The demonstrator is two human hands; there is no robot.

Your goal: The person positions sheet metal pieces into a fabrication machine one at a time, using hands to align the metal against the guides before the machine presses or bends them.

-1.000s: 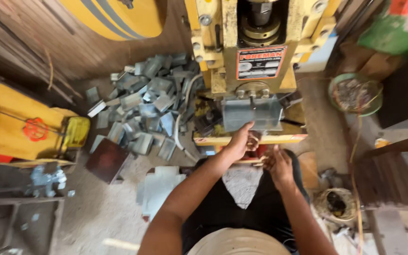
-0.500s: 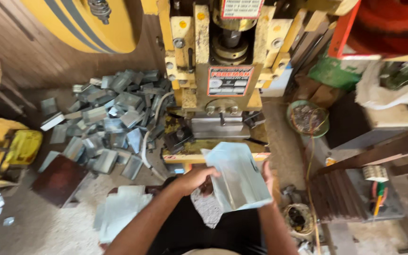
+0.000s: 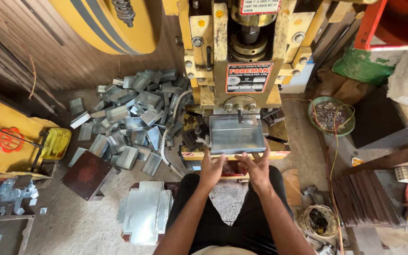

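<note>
A flat grey metal sheet [image 3: 236,134] lies on the bed of a yellow press machine [image 3: 242,56], under its ram. My left hand [image 3: 212,168] and my right hand [image 3: 257,166] rest side by side at the sheet's near edge, fingers spread and touching it. Neither hand closes around anything. Below them are my dark trousers.
A heap of bent grey metal boxes [image 3: 133,118] covers the floor to the left. A stack of flat cut blanks [image 3: 146,212] sits by my left knee. A green bowl of scrap [image 3: 331,115] stands to the right, and a yellow tool [image 3: 55,143] at far left.
Half a second ago my hands held the metal sheet up in front of me. Now it lies on the press bed and my hands rest at its near edge.
</note>
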